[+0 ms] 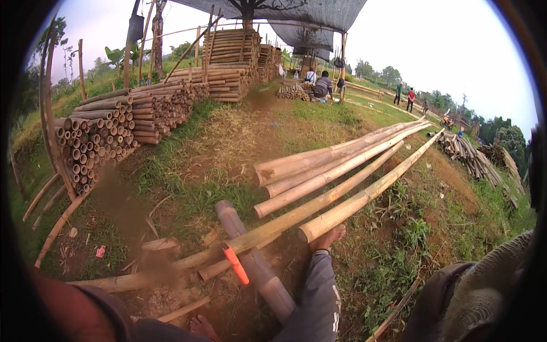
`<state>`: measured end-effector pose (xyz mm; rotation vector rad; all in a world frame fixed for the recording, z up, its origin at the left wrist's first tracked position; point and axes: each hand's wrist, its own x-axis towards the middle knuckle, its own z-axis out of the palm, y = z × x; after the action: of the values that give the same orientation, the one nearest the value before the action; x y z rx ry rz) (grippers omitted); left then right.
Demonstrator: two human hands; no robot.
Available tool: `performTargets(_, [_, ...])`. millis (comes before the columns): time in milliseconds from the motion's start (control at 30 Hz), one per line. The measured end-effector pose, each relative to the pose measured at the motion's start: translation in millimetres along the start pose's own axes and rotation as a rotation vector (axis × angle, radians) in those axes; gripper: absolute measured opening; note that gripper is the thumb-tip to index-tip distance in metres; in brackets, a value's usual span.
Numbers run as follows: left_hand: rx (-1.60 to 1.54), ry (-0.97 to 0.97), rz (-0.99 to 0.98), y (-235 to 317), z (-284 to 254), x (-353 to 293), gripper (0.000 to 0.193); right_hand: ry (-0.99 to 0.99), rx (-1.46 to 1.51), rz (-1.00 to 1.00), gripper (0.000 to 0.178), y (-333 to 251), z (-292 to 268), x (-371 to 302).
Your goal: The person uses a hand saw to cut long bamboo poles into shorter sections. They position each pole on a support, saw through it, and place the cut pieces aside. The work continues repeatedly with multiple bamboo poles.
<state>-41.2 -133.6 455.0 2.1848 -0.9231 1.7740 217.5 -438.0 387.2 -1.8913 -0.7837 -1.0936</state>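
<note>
On the left sits a big stack of short cut bamboo pipes [97, 142] on the grass. Near the middle, a long yellow bamboo pole [319, 202] lies across a thick grey-brown log [256, 265]. A small orange handle [236, 265] sits where they cross, touching both. A bare foot [327, 238] rests by the end of another thick bamboo pole [364, 199]. More long pale poles [336, 157] lie beside it. I cannot see either hand, so I cannot tell what they hold.
</note>
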Motion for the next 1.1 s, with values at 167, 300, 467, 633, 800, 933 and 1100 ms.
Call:
performTargets(167, [0.018,0.122,-0.1,-24,-15,-44,0.06,0.25,-0.075,-0.316,0.04,-60,-120,4])
performTargets(300, [0.143,-0.122,-0.285,-86,28,-102,0.049,0.154,0.248,-0.173,0.041,-58,-29,-39])
performTargets(467, [0.18,-1.302,-1.011,-155,27,-304,0.091,-0.471,0.262,0.267,0.051,-8,122,-198])
performTargets(633, [0.311,-1.712,-0.958,-152,27,-395,0.117,-0.65,0.147,0.184,0.065,-35,177,-274])
performTargets(800, [0.152,-1.755,-1.068,-167,61,-406,0.119,-0.729,0.173,0.247,0.046,-40,198,-257])
performTargets(933, [0.192,-1.643,-1.195,-159,83,-425,0.106,-0.726,0.261,0.302,0.035,-30,222,-267])
performTargets(1100, [0.34,-1.408,-1.296,-130,104,-482,0.089,-0.759,0.176,0.31,0.035,-24,233,-270])
